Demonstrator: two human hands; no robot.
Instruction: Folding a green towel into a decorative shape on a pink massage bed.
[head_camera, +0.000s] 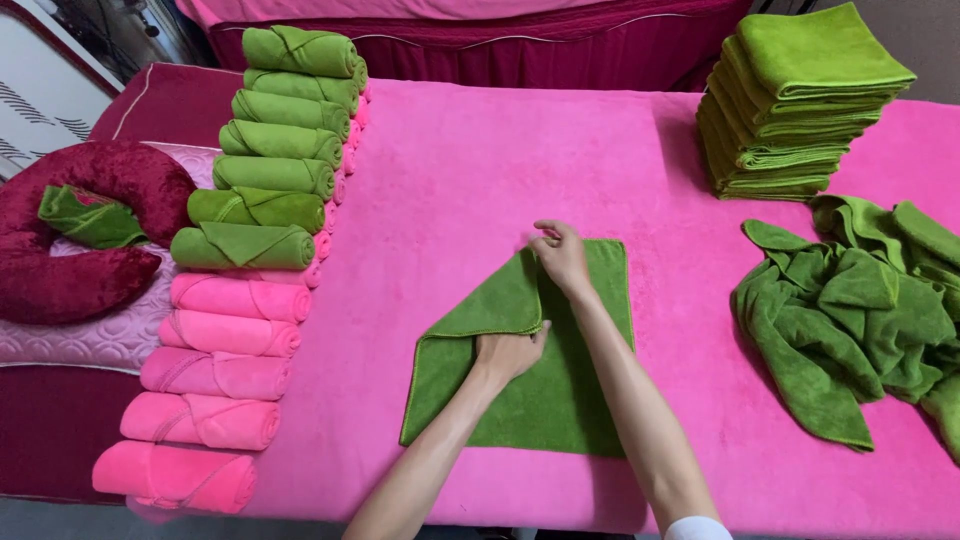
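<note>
The towel (545, 385) being folded is plain grass green. It lies on a bright pink cover (480, 160) over the table. Along the left edge, the upper rolled towels (280, 150) are green and the lower rolls (215, 400) pink. The folded stack (795, 100) at the far right corner and the loose heap (860, 310) are green too. The curved pillow (85, 240) is dark red velvet on a pale pink quilted pad (90, 340).

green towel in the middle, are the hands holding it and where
The right hand pinches the green towel's folded-over corner near its top edge. The left hand presses flat on the fold's lower edge, pinning rather than gripping.
</note>
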